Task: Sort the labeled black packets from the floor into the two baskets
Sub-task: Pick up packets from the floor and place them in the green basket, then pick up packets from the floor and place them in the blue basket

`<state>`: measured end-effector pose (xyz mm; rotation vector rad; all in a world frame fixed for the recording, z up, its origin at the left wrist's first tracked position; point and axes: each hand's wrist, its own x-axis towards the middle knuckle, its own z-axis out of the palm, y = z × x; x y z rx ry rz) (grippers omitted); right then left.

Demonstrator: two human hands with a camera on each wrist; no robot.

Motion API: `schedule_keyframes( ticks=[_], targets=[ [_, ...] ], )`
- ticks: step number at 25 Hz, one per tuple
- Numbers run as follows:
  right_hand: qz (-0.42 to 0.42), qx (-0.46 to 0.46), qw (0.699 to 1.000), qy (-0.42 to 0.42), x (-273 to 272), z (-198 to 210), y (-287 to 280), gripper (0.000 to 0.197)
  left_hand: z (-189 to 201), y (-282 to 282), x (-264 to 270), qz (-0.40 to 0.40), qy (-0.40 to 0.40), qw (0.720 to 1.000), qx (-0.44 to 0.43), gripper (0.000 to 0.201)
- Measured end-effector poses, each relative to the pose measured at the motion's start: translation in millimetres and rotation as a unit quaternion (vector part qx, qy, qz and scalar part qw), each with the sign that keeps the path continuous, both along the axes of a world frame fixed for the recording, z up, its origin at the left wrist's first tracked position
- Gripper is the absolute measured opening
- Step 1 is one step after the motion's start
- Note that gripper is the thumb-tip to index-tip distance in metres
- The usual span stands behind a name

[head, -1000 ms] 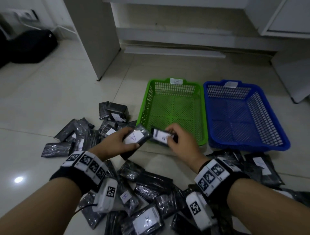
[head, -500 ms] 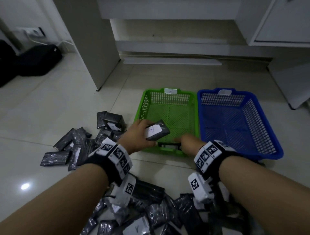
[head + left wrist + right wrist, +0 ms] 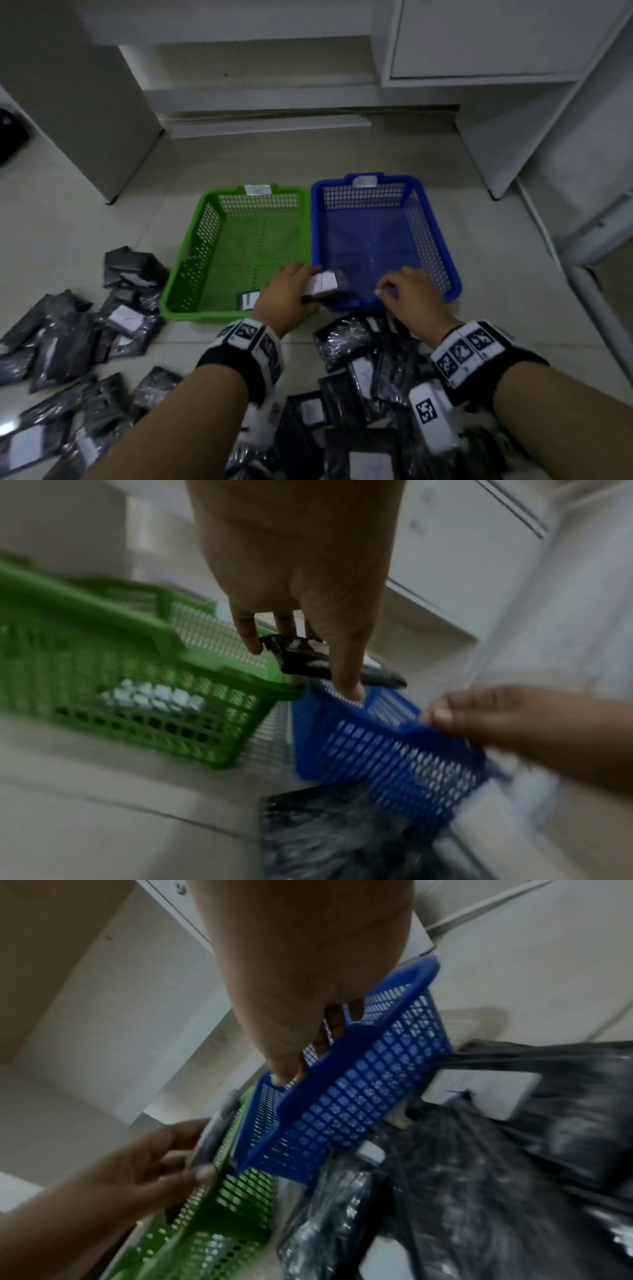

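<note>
A green basket (image 3: 185,274) and a blue basket (image 3: 442,246) sit side by side on the floor. One labeled black packet (image 3: 249,300) lies in the green basket's near right corner. My left hand (image 3: 308,291) grips another black packet (image 3: 323,283), white label up, over the blue basket's near left corner. In the left wrist view, that packet (image 3: 301,658) sits between thumb and fingers above both rims. My right hand (image 3: 387,291) is at the blue basket's near rim. In the right wrist view, the thumb is outside and the fingers inside the blue rim (image 3: 346,1047).
Several loose black packets lie on the tiles to the left (image 3: 68,335) and between my forearms (image 3: 356,373). White cabinets (image 3: 479,41) and a panel (image 3: 85,102) stand behind the baskets. A dark bag (image 3: 10,137) is at the far left.
My right hand let its packet go into the green basket and moved right to the blue basket's rim. My left hand carried its packet rightward to the blue basket's corner.
</note>
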<state>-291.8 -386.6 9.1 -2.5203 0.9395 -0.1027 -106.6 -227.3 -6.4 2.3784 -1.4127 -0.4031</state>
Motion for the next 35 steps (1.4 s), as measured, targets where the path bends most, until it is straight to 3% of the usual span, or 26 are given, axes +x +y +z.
schedule_keyframes(
  ticks=[2,4,10,15,18,21,23,25,27,29,30,33,35],
  targets=[
    [0.049,0.016,0.997,0.056,-16,-22,-4,0.03,-10,-19,-10,0.054,0.046,0.995,-0.071,0.073],
    [0.073,0.035,0.995,0.06,-19,-29,-5,0.032,-12,-40,-17,0.072,0.053,0.993,-0.077,0.074],
    [0.065,0.032,0.997,0.022,-12,-34,-9,0.029,-22,-71,-25,-0.004,-0.009,1.0,0.003,0.073],
    [0.062,0.05,0.997,0.009,-15,-35,-8,0.029,-34,-60,-20,-0.059,-0.003,0.998,-0.016,0.052],
    [0.059,0.054,0.997,0.001,-15,-39,-7,0.03,-30,-42,-32,-0.044,-0.003,0.997,-0.065,0.038],
    [0.041,-0.025,0.992,-0.121,-30,-37,7,0.036,-26,-13,-59,-0.04,-0.133,0.977,-0.164,0.019],
    [0.044,-0.087,0.984,-0.15,-46,-35,26,0.022,-36,3,-74,-0.109,-0.174,0.968,-0.143,0.023],
    [0.083,-0.084,0.99,-0.075,-63,-39,44,0.016,-53,8,-81,-0.138,-0.139,0.98,-0.038,0.046],
    [0.111,-0.039,0.99,0.075,-76,-49,55,0.048,-65,11,-83,-0.123,-0.074,0.986,0.083,0.074],
    [0.167,-0.042,0.968,0.185,-81,-55,59,0.081,-70,13,-85,-0.104,-0.007,0.988,0.116,0.086],
    [0.189,-0.053,0.959,0.205,-81,-55,62,0.087,-69,13,-87,-0.1,0.013,0.989,0.11,0.085],
    [0.186,-0.051,0.968,0.161,-76,-44,62,0.07,-52,13,-79,-0.087,0.097,0.989,0.073,0.07],
    [0.113,0.008,0.993,0.041,-69,-31,58,0.046,-33,15,-63,-0.06,0.178,0.979,0.081,0.051]
  ],
)
